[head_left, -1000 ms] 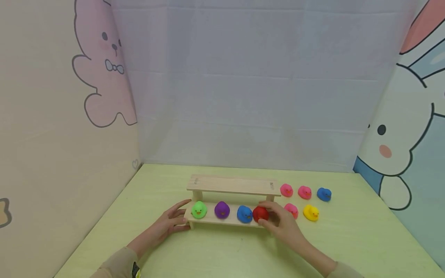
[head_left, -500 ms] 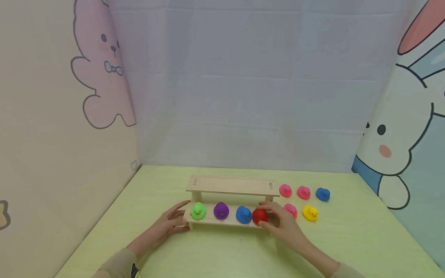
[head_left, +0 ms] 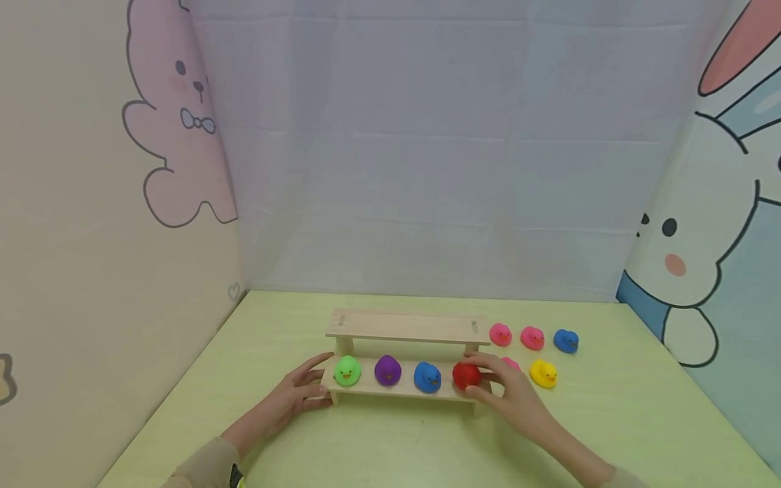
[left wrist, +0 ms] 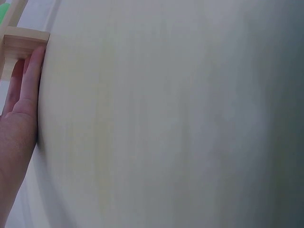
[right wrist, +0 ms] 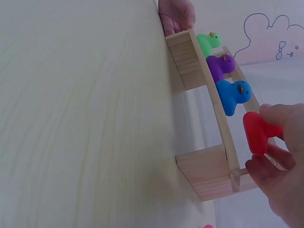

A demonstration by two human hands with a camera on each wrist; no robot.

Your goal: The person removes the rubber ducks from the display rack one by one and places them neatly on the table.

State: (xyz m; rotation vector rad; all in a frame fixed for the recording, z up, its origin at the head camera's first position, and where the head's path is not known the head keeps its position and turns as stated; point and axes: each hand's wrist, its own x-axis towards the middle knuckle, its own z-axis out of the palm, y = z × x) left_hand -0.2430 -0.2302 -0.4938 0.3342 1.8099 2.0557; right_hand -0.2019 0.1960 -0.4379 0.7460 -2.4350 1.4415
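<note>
Rounded red duck (head_left: 466,375) now farther right

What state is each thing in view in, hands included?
Wooden stand: upright on the table.
Left hand: touching the stand's left end.
Right hand: pinching the red duck.
Red duck: held at the lower shelf's right end.
Green duck: upright, on lower shelf.
Purple duck: upright, on lower shelf.
Blue shelf duck: upright, on lower shelf.
Yellow duck: upright, on table.
Blue table duck: upright, on table.
Three pink ducks: on table, one partly hidden.
</note>
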